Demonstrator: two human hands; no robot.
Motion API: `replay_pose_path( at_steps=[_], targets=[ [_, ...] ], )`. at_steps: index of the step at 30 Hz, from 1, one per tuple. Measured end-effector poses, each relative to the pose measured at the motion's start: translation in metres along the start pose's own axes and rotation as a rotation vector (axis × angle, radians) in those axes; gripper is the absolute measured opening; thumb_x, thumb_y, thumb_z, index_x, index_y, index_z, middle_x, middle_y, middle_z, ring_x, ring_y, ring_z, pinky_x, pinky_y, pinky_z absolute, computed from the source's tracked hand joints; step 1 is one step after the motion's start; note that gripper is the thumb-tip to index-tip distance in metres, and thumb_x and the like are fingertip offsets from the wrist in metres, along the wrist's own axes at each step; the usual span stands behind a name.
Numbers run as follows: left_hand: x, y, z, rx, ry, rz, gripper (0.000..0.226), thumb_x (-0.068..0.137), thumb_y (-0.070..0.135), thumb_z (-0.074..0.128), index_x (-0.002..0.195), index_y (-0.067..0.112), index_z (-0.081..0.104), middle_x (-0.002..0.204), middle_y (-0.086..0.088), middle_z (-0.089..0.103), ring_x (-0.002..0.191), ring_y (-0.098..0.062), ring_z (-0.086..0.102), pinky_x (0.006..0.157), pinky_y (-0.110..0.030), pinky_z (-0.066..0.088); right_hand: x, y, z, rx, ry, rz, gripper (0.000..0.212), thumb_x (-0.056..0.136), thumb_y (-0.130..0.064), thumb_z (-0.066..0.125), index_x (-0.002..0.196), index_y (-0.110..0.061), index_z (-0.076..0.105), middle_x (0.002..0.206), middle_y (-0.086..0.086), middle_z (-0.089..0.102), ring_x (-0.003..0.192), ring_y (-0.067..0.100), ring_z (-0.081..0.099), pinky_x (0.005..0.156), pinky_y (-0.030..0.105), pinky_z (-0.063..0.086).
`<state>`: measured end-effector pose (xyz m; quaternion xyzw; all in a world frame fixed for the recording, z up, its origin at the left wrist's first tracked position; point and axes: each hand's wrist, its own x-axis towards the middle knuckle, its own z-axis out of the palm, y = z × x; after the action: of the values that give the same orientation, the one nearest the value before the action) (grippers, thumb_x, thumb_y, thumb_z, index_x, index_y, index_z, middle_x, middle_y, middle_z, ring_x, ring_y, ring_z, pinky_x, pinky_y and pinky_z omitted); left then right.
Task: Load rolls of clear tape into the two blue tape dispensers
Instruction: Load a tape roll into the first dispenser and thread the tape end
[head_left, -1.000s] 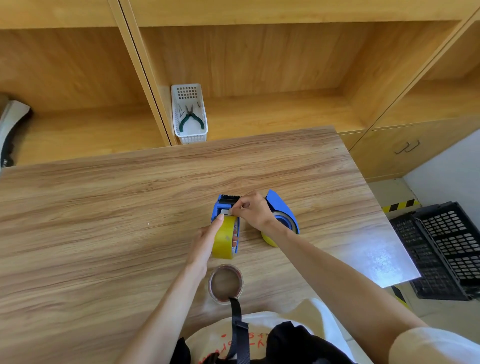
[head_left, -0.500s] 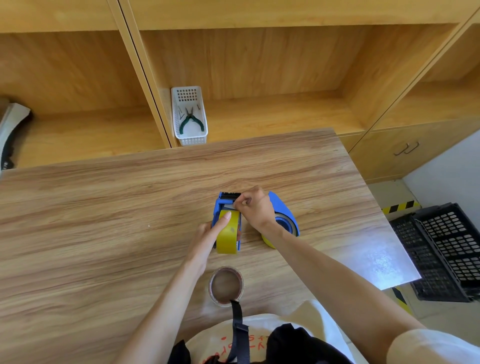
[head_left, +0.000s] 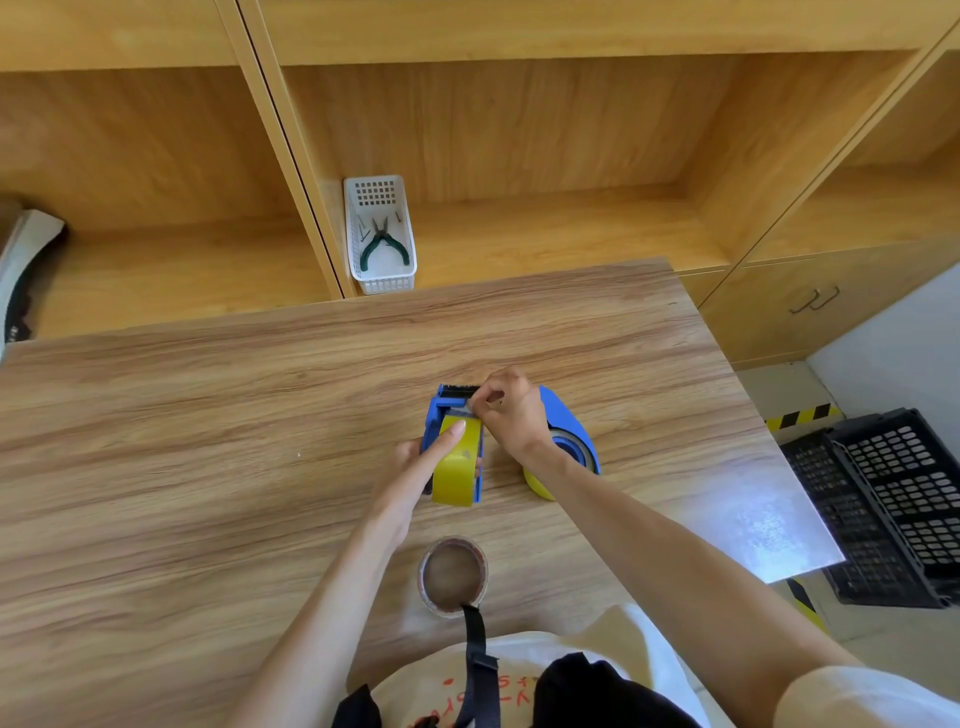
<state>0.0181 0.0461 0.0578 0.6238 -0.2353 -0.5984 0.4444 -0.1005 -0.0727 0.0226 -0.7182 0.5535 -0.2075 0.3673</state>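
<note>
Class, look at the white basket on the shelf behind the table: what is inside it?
Inside the white basket lie green-handled pliers and a few small thin metal pieces, too small to identify. The basket's near wall hides part of its floor.

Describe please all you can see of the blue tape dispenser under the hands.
The blue tape dispenser looks like plastic and stands upright on the wooden table, its dark cutter end away from the person. A yellowish tape roll sits in it. The left hand holds its side, forefinger on the roll; the right hand pinches the tape end near the cutter.
</note>
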Motion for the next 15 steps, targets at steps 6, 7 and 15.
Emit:
replay_pose_path(
  at_steps=[6, 7, 15],
  targets=[
    [-0.0009, -0.0006, -0.0034, -0.044, -0.061, -0.02, 0.029, 0.089, 0.037, 0.067, 0.092, 0.01, 0.076, 0.092, -0.015, 0.078, 0.098, -0.038, 0.071, 0.095, -0.052, 0.05, 0.0018, -0.0012, -0.0058, -0.089, -0.039, -0.022, 0.018, 0.083, -0.014, 0.067, 0.068, -0.022, 0.068, 0.09, -0.005, 0.071, 0.092, 0.017, 0.063, 0.074, 0.042, 0.056],
    [-0.0005, -0.0011, -0.004, -0.044, -0.071, -0.027, 0.027, 0.089, 0.035, 0.068, 0.089, 0.009, 0.075, 0.087, -0.01, 0.079, 0.092, -0.034, 0.071, 0.092, -0.048, 0.052, 0.0022, -0.0017, -0.0066, -0.087, -0.043, -0.009, 0.019, 0.084, -0.015, 0.066, 0.067, -0.025, 0.067, 0.089, -0.006, 0.072, 0.093, 0.018, 0.063, 0.075, 0.043, 0.056],
    [-0.0021, -0.0069, -0.0093, 0.024, -0.22, -0.026, 0.034, 0.074, 0.036, 0.075, 0.096, 0.009, 0.072, 0.091, -0.006, 0.077, 0.085, -0.015, 0.072, 0.071, -0.023, 0.053, 0.007, -0.0034, -0.0089, -0.088, -0.101, 0.134, 0.013, 0.088, -0.024, 0.064, 0.076, -0.021, 0.067, 0.09, -0.004, 0.074, 0.088, 0.018, 0.067, 0.073, 0.039, 0.057]
  ],
)
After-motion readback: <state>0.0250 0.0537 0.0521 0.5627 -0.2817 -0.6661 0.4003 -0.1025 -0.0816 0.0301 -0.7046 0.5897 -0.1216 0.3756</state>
